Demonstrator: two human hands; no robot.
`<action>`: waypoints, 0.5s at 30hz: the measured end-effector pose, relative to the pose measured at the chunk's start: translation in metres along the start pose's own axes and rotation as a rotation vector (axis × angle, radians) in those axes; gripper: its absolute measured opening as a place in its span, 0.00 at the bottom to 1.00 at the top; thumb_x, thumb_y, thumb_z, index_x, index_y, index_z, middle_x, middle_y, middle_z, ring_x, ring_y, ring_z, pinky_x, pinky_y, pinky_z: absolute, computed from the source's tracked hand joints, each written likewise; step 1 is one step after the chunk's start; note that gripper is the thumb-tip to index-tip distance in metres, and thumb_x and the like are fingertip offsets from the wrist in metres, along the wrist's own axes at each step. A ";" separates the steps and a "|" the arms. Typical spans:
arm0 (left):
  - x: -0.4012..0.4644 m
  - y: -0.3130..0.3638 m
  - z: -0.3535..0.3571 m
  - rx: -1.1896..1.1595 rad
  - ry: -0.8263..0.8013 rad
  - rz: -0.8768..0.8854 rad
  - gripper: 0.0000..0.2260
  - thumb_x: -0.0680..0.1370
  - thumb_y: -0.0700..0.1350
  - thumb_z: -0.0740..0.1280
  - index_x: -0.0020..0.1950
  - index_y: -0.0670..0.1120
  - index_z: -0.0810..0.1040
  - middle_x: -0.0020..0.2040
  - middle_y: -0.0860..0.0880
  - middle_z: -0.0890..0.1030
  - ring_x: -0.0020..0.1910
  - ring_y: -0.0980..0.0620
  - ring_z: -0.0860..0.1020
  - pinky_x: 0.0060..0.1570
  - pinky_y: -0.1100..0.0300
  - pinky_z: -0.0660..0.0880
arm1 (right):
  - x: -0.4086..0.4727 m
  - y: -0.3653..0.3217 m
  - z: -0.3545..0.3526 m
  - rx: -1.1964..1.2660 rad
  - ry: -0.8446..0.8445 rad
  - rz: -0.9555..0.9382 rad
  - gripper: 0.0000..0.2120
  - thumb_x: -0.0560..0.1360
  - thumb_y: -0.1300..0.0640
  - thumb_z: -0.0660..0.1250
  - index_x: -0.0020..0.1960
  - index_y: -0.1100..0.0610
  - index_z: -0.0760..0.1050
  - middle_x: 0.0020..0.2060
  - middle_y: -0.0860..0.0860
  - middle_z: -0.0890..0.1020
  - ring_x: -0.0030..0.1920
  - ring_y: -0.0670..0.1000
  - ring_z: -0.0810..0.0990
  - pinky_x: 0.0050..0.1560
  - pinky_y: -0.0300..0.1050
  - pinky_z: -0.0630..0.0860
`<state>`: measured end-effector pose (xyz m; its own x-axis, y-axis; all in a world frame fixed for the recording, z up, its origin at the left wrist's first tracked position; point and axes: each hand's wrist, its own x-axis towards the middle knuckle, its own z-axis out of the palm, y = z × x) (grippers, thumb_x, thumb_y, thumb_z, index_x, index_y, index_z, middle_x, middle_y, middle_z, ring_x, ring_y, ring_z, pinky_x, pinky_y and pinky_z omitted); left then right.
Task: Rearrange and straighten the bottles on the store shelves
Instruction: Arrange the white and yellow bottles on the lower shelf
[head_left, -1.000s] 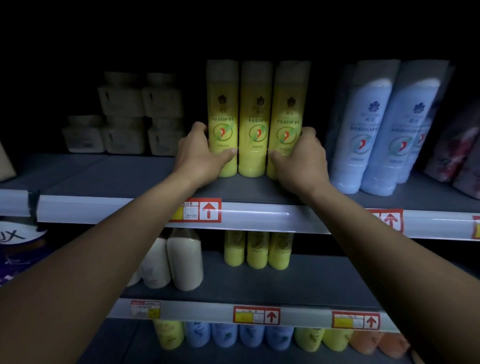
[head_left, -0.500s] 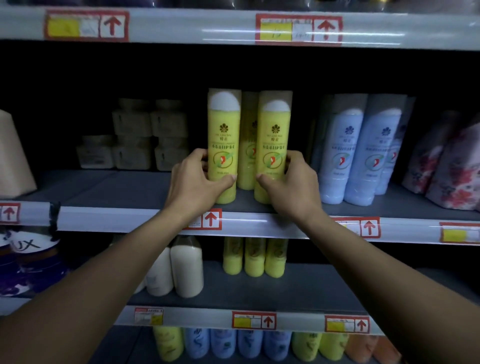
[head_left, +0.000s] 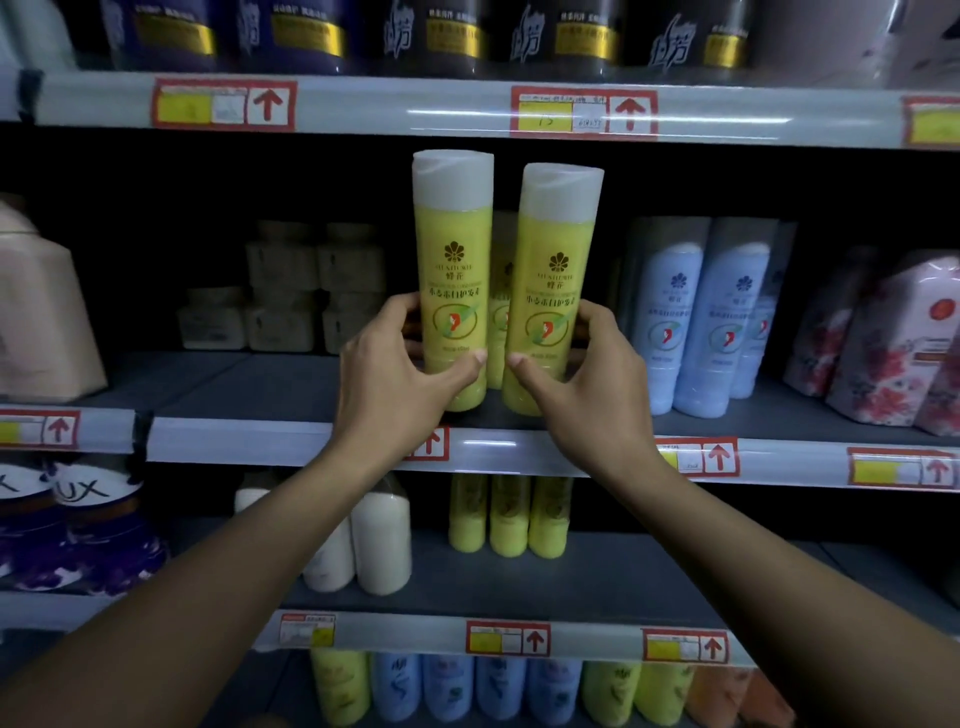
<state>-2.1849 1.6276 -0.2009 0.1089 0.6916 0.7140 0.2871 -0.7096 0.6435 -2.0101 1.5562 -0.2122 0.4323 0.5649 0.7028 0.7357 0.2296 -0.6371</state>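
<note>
1. 2 yellow bottles are in my grip at the front of the middle shelf (head_left: 249, 384), labels facing me.
2. My left hand (head_left: 400, 364) wraps the left yellow bottle (head_left: 453, 280) near its base, thumb across the front.
3. My right hand (head_left: 582, 374) wraps the right yellow bottle (head_left: 551, 291) the same way; this bottle tilts slightly right.
4. 1 more yellow bottle (head_left: 500, 291) stands behind the gap between them, farther back on the shelf.
5. Blue bottles (head_left: 696, 312) stand on the same shelf, right of my right hand.
</note>
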 end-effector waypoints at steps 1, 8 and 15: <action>-0.005 0.003 -0.001 -0.007 0.000 -0.002 0.27 0.71 0.55 0.81 0.67 0.54 0.77 0.51 0.63 0.82 0.46 0.64 0.82 0.44 0.65 0.80 | -0.004 -0.002 -0.002 0.003 -0.002 -0.015 0.27 0.71 0.40 0.76 0.66 0.44 0.71 0.55 0.40 0.83 0.55 0.43 0.83 0.55 0.53 0.83; -0.042 0.011 -0.007 -0.059 -0.019 -0.025 0.24 0.70 0.54 0.81 0.63 0.56 0.78 0.47 0.63 0.83 0.44 0.66 0.82 0.40 0.67 0.81 | -0.040 -0.006 -0.019 0.016 -0.034 -0.096 0.28 0.73 0.43 0.77 0.69 0.47 0.71 0.57 0.41 0.82 0.58 0.43 0.82 0.56 0.51 0.82; -0.086 -0.002 -0.010 -0.064 -0.043 -0.033 0.25 0.69 0.52 0.82 0.63 0.53 0.79 0.48 0.59 0.85 0.43 0.63 0.84 0.42 0.62 0.83 | -0.091 0.012 -0.025 0.043 -0.093 -0.043 0.29 0.73 0.43 0.77 0.69 0.43 0.70 0.59 0.37 0.81 0.60 0.40 0.80 0.55 0.51 0.82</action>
<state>-2.2043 1.5685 -0.2605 0.1413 0.7192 0.6803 0.2303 -0.6922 0.6839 -2.0277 1.4879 -0.2758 0.3493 0.6246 0.6984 0.7288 0.2873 -0.6215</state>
